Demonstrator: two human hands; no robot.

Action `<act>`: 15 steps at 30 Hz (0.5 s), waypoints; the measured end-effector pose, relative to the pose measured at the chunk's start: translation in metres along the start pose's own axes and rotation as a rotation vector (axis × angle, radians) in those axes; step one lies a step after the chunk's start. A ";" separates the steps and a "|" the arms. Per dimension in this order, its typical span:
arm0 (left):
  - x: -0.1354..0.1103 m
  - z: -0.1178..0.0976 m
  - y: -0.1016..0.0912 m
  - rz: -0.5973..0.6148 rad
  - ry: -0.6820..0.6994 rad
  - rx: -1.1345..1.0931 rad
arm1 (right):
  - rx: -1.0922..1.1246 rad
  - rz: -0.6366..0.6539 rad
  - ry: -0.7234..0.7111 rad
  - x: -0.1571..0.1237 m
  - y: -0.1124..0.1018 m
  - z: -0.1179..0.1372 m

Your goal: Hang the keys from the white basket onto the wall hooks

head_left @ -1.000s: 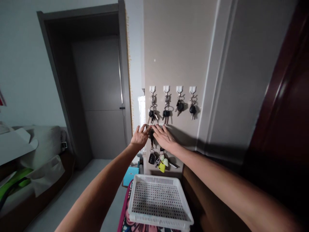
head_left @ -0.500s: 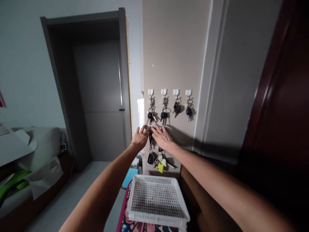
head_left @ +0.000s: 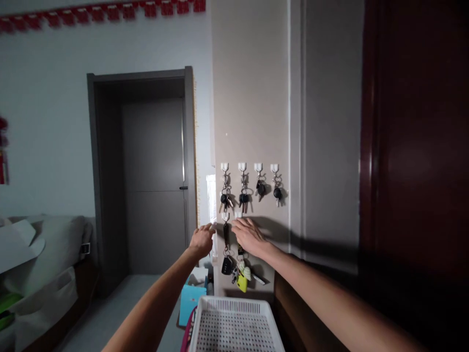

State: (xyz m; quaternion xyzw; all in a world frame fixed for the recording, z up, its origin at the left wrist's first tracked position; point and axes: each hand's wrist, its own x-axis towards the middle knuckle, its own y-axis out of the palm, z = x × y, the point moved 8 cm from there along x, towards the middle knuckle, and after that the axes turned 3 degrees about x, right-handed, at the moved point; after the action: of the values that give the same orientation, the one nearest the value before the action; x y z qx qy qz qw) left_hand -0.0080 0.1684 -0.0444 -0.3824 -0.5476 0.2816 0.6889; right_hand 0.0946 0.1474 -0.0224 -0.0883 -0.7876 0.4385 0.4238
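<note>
Both my arms reach out to a beige wall panel with two rows of small white hooks. My left hand hovers just left of the lower-left hook, fingers loosely apart and holding nothing. A black strap with a key fob hangs from that hook. My right hand lies flat on the wall, fingers stretched toward the second lower hook. Below it dangles a bunch with a yellow tag. The upper row carries several bunches of black-headed keys.
A white perforated basket sits below my hands. A teal box stands beside it on the left. A grey door is at the left, a sofa beyond it, and a dark red door on the right.
My view has tilted upward, so the hooks and basket sit lower in frame. My left hand has drawn slightly back from the lower-left hook, and the hook now shows.
</note>
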 end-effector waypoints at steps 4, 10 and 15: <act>0.026 0.020 -0.033 -0.125 -0.224 -0.319 | 0.156 -0.230 0.349 0.011 -0.035 -0.043; 0.060 0.005 -0.052 -0.128 -0.421 -0.618 | 0.241 -0.388 0.811 0.013 -0.038 -0.093; 0.071 0.004 -0.051 -0.139 -0.546 -0.664 | 0.351 -0.335 0.833 0.024 -0.031 -0.103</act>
State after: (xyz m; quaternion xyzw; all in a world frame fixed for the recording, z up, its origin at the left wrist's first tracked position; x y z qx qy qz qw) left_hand 0.0036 0.1985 0.0365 -0.4570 -0.7950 0.1339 0.3756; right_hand 0.1638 0.2045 0.0422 -0.0554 -0.4683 0.4177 0.7766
